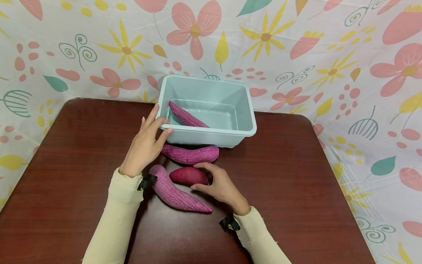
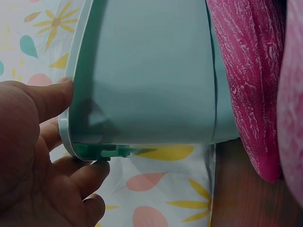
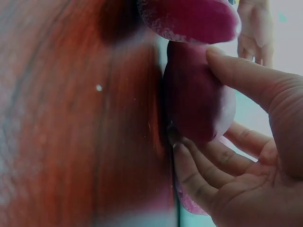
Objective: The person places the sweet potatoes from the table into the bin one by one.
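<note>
A light blue plastic tub (image 1: 207, 138) stands at the back of the table. My left hand (image 1: 143, 145) grips its near left corner, thumb on the rim (image 2: 71, 94) and fingers curled around the outside. My right hand (image 1: 221, 185) holds a smooth dark red sweet potato (image 1: 188, 176) by its right end, thumb on one side and fingers on the other. Just behind it lies a wrinkled purple sweet potato (image 1: 192, 154), close to the tub's front wall. A longer, tapered purple one (image 1: 178, 196) lies in front, near my left wrist. Another purple one (image 1: 186, 114) rests inside the tub.
The dark brown wooden table (image 1: 280, 176) extends to both sides of the tub. A white cloth (image 1: 204, 40) with printed flowers hangs behind the table and along its sides. Small black cameras are strapped at both sleeve cuffs.
</note>
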{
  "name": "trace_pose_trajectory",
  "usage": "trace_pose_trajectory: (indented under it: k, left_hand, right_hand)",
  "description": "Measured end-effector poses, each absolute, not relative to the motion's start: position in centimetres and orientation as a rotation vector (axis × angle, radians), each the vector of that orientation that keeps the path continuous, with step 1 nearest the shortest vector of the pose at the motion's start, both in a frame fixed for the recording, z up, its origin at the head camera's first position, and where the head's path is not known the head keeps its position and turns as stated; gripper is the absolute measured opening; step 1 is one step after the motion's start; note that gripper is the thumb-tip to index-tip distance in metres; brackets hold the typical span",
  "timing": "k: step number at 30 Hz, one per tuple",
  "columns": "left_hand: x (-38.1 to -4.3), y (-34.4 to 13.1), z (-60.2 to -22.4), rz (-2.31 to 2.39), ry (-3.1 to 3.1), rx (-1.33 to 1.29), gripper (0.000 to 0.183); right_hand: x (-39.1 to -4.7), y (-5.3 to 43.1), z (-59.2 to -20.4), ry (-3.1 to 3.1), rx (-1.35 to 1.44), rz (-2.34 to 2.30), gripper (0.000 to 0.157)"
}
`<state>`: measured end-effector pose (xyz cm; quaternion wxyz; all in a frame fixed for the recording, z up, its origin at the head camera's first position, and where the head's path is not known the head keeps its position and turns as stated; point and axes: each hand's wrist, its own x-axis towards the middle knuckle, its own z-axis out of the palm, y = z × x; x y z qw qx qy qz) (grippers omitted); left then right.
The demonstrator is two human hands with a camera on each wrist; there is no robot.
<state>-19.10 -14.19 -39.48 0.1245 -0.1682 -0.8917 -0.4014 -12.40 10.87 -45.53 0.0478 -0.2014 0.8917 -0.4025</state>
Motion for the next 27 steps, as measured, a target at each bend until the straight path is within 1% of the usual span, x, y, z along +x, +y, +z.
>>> trace_pose_trajectory:
  k: [15,27]
  left_hand:
    - [-19.1,-14.2,-39.4,-1.188,-2.595,-0.488,0.030]
    - [-19.0,-14.2,-39.4,-1.188,-2.598,-0.492,0.030]
  right_hand:
    - [-12.5,11.1,-45.4,2.761,-0.666,-1.211,0.051]
    - [-12.6,12.2,-44.5,2.754,-0.570,-1.293,0.049]
